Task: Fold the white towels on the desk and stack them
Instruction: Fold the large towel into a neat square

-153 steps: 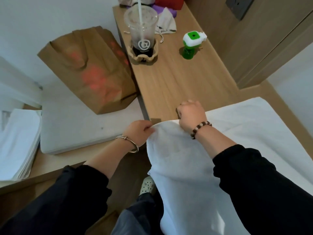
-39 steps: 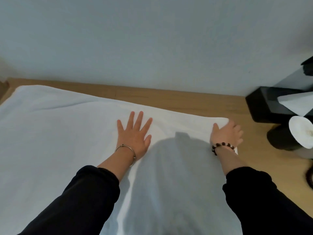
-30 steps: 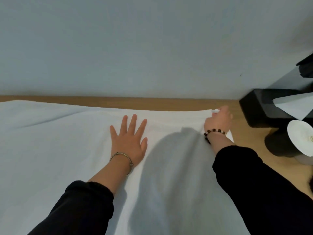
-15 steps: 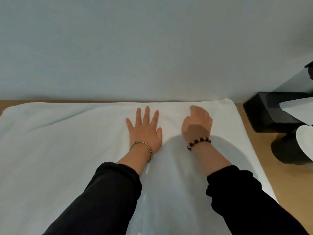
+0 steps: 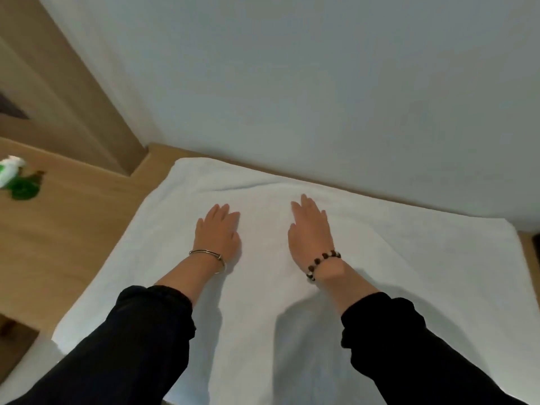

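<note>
Both hands, left hand [image 5: 217, 235] and right hand [image 5: 311, 233], lie flat, fingers straight, gripping nothing, on the white towel [image 5: 409, 258]; I'd sweep outward to kill creases before folding.

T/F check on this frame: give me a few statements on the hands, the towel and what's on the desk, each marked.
1. The left hand and right hand both lie flat on the white towel. True.
2. The right hand pinches a corner of the towel. False: its fingers are straight, resting near the towel's middle.
3. The beaded bracelet is on the left wrist. False: it is on the right wrist; the left wears a metal bangle.
4. A green and white item sits on the desk left of the towel. True.
</note>
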Motion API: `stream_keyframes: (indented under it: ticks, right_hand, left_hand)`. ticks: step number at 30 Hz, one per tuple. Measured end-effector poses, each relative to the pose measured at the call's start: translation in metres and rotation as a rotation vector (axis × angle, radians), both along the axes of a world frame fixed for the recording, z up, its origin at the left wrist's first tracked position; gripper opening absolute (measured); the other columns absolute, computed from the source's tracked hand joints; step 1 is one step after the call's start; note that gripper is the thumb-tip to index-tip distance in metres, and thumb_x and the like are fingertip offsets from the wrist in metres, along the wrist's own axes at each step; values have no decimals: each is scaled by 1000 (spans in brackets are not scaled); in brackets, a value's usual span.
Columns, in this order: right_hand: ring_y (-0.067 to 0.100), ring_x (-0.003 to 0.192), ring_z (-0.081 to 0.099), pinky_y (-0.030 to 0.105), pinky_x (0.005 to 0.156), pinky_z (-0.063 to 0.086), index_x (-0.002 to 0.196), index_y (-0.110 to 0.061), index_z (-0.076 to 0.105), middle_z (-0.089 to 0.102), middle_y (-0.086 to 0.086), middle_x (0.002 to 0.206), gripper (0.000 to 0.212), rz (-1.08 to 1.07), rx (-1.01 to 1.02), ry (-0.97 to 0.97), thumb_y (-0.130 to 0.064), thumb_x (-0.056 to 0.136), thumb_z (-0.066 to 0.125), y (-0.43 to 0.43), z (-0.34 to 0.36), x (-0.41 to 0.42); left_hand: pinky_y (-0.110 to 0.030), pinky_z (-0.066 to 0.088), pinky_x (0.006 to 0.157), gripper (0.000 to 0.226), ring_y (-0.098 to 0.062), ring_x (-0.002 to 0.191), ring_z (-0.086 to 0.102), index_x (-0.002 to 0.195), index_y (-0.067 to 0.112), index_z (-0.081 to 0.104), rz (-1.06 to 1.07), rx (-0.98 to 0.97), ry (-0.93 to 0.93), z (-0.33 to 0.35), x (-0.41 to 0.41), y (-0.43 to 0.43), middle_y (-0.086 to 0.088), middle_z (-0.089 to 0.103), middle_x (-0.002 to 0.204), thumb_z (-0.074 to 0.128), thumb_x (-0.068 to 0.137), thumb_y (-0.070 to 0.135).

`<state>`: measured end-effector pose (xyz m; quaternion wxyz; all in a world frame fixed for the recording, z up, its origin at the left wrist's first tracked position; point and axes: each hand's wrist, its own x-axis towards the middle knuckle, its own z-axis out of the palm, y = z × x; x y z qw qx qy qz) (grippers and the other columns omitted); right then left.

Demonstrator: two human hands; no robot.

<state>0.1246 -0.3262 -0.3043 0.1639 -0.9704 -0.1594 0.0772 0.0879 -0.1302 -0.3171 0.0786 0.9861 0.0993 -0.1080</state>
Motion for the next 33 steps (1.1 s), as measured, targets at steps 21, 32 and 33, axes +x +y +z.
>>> stream_keyframes:
  ticks: [21, 32, 33]
  right_hand:
    - [23, 104, 46, 29, 85, 31, 113, -21, 55, 54, 3, 114, 30, 953, -487, -40, -12, 85, 50, 256, 20, 3]
    - [23, 106, 48, 30, 90, 32, 121, -18, 52, 59, 2, 111, 35, 1197, -441, -119, -16, 86, 50, 236, 18, -21]
    - [23, 108, 49, 31, 91, 32, 123, -19, 54, 60, 2, 112, 34, 1212, -445, -81, -19, 89, 50, 237, 20, -23]
  left_hand:
    - [-27, 39, 68, 21, -23, 86, 57, 77, 19, 57, 384, -413, 226, 24, -96, 169, -7, 67, 92, 55, 89, 36]
    - [-29, 11, 116, 46, -16, 143, 15, 145, 23, 33, 212, -373, 97, 11, -161, 152, 2, 25, 155, 31, 102, 38]
    - [-33, 4, 117, 48, -14, 146, 4, 148, 24, 27, 187, -364, 139, 9, -167, 149, 5, 14, 158, 26, 102, 39]
